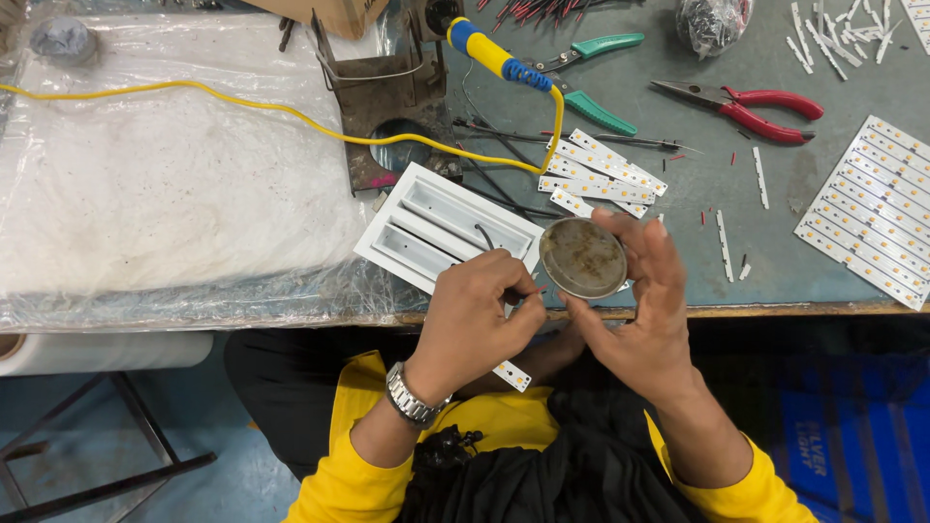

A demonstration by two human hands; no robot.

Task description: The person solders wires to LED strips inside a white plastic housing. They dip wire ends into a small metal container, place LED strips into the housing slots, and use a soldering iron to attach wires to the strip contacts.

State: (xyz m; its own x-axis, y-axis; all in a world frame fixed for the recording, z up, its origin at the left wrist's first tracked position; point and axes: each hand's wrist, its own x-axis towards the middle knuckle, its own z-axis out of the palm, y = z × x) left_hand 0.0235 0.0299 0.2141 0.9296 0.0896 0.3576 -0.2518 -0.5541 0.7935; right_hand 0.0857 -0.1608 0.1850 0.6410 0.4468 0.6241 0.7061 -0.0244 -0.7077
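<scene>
The right hand [647, 291] holds a small round metal tin [582, 258] at the near edge of the table [765, 247], fingers wrapped around its far and right rim and the thumb under its near rim, so the open, stained face tilts up toward the camera. Just left of the tin, the left hand [477, 315] is bunched with its fingers pinched narrow on something thin; a dark wire [483, 235] curls up from that grip, and a short white LED strip [511, 375] sticks out below the palm, though whether the fingers clamp the strip, the wire or both is hard to make out. The pinched fingertips point right, toward the tin's left rim, nearly touching it. The strip's long axis runs from the fingers down toward the person's lap.

Left of and beyond the tin lies a white slotted tray [426, 225]. Beyond the tin rests a loose pile of LED strips [605, 174], crossed by the yellow cord [242, 105] of a soldering iron [489, 50]. Farther beyond and right of the tin lie red-handled pliers [751, 105].
</scene>
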